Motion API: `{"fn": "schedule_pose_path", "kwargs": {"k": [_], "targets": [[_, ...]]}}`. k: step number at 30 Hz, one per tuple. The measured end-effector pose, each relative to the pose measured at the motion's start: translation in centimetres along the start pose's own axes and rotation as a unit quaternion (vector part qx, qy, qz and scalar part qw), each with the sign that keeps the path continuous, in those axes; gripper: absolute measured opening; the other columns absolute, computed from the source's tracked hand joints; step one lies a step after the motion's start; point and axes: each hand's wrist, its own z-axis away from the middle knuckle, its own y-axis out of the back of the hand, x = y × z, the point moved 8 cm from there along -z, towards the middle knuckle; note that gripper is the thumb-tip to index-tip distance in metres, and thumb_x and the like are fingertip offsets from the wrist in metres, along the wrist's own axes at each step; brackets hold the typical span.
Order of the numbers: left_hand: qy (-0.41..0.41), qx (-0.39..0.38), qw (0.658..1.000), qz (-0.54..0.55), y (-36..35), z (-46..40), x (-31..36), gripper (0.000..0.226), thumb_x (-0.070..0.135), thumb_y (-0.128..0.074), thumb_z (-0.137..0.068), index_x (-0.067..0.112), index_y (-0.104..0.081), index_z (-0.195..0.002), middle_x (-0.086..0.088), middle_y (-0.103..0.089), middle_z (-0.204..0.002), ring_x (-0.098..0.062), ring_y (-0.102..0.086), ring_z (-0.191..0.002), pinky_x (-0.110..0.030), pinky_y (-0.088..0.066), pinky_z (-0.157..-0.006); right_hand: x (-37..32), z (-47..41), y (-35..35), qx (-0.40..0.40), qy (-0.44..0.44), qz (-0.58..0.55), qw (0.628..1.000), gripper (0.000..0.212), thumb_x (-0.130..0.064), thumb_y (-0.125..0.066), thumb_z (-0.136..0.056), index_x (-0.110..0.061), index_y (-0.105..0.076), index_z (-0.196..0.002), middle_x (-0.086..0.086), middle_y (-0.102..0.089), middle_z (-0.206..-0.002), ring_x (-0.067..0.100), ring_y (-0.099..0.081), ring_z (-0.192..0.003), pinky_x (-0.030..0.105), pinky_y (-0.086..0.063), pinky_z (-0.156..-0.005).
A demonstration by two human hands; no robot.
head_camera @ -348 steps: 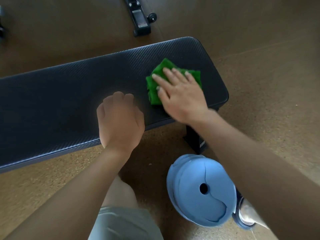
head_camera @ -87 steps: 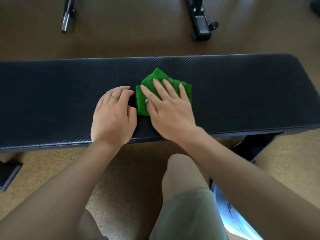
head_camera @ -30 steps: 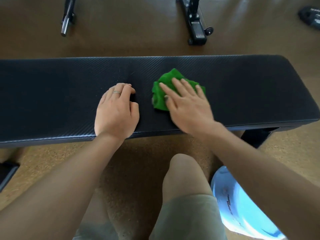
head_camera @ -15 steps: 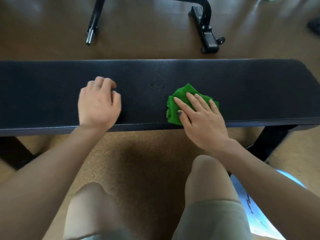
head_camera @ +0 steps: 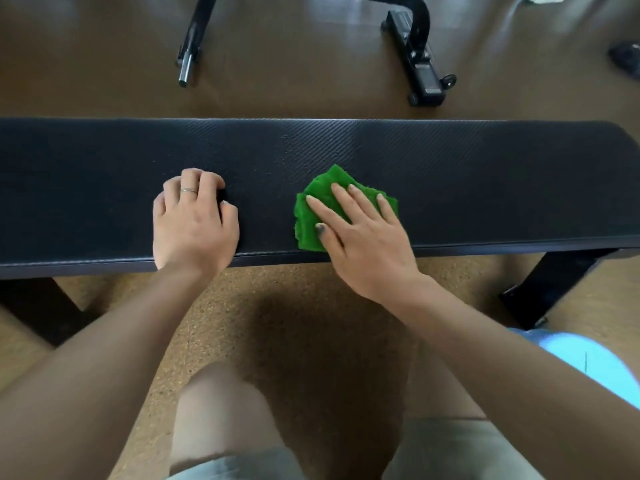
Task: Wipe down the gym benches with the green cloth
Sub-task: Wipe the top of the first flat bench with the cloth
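Observation:
A long black padded gym bench [head_camera: 485, 174] runs across the view from left to right. A folded green cloth [head_camera: 323, 188] lies on its near half, right of the middle. My right hand [head_camera: 360, 233] presses flat on the cloth with straight, spread fingers. My left hand [head_camera: 194, 223] rests on the bench pad to the left of the cloth, its fingers curled under and holding nothing. A ring shows on one finger of that hand.
Black bench legs [head_camera: 554, 289] stand on the cork floor at right and left. A light blue weight plate [head_camera: 585, 362] lies on the floor at lower right. Black equipment frames [head_camera: 419, 60] and a bar [head_camera: 188, 53] sit beyond the bench. My knees are below.
My right hand and the cloth have slid right along the bench and toward its near edge over the last second. My left hand has stayed on the pad.

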Motion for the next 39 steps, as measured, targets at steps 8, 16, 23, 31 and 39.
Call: {"fn": "schedule_pose_path", "kwargs": {"k": [8,16,23,31,39], "targets": [[-0.002,0.011,1.0,0.009,-0.3,-0.2,-0.1,0.03,0.027,-0.037,-0.101,0.014,-0.051,-0.122,-0.01,-0.05,-0.13,-0.035,-0.042,-0.125,-0.05,-0.033,-0.111,1.3,-0.5,0.2,0.033,-0.146,-0.005,0.989,0.055,-0.051,-0.014,-0.108,-0.043,-0.021,-0.162,0.0,-0.021,-0.172,0.025,-0.013,-0.159,0.055,-0.003,-0.128],[-0.014,0.012,1.0,0.017,0.1,0.2,0.1,0.039,0.031,-0.029,-0.095,0.013,-0.052,-0.121,-0.011,-0.052,-0.129,-0.035,-0.044,-0.125,-0.051,-0.034,-0.11,-4.6,0.5,-1.1,0.043,0.113,0.085,0.989,0.051,-0.051,-0.029,-0.11,-0.039,-0.033,-0.16,0.004,-0.037,-0.165,0.03,-0.032,-0.153,0.055,-0.023,-0.124],[-0.008,0.02,1.0,0.016,0.1,0.0,0.0,0.034,0.027,-0.032,-0.097,0.014,-0.052,-0.121,-0.01,-0.052,-0.131,-0.034,-0.044,-0.126,-0.049,-0.034,-0.111,0.5,1.5,-0.5,0.021,0.165,0.164,0.972,0.057,-0.053,-0.032,-0.109,-0.039,-0.021,-0.163,0.008,-0.033,-0.167,0.033,-0.032,-0.153,0.056,-0.029,-0.122],[-0.001,0.015,0.999,0.029,-0.1,0.1,-0.5,0.033,0.025,-0.032,-0.097,0.017,-0.052,-0.123,-0.007,-0.052,-0.132,-0.032,-0.043,-0.127,-0.048,-0.034,-0.111,-7.7,-2.6,-1.5,-0.004,0.237,0.119,0.964,0.061,-0.058,-0.024,-0.106,-0.036,-0.024,-0.162,0.006,-0.029,-0.169,0.03,-0.026,-0.156,0.054,-0.021,-0.126],[0.0,0.016,1.0,0.024,0.1,0.1,0.0,0.036,0.027,-0.033,-0.098,0.015,-0.053,-0.125,-0.007,-0.051,-0.133,-0.031,-0.043,-0.13,-0.047,-0.033,-0.114,-0.9,-0.8,-0.2,-0.036,0.158,0.101,0.982,0.058,-0.059,-0.017,-0.108,-0.04,-0.018,-0.163,0.004,-0.023,-0.17,0.027,-0.019,-0.158,0.054,-0.019,-0.127]]}}
